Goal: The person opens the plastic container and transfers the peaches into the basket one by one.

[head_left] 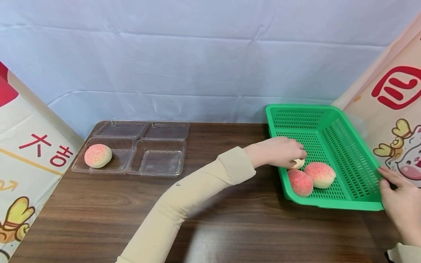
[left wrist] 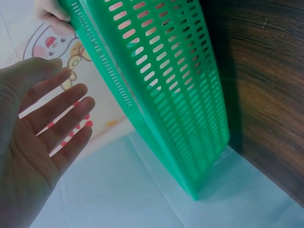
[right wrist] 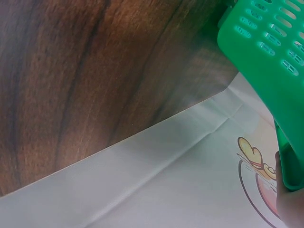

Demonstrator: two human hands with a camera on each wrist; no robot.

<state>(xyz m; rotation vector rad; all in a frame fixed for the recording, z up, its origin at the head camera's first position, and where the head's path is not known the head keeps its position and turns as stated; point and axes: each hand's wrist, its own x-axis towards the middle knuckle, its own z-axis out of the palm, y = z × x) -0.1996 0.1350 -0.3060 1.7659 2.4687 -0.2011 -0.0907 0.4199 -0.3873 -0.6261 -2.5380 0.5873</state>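
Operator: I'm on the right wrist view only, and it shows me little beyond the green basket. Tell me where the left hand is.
Observer: The head view shows the left hand reaching over the left rim of the green basket, at a round piece that it partly hides.

Operator: My view shows no pieces outside the green basket. Report any that you see.

Observer: One: a pink-topped piece sits in the front-left section of the clear plastic packaging, off to the left of the green basket.
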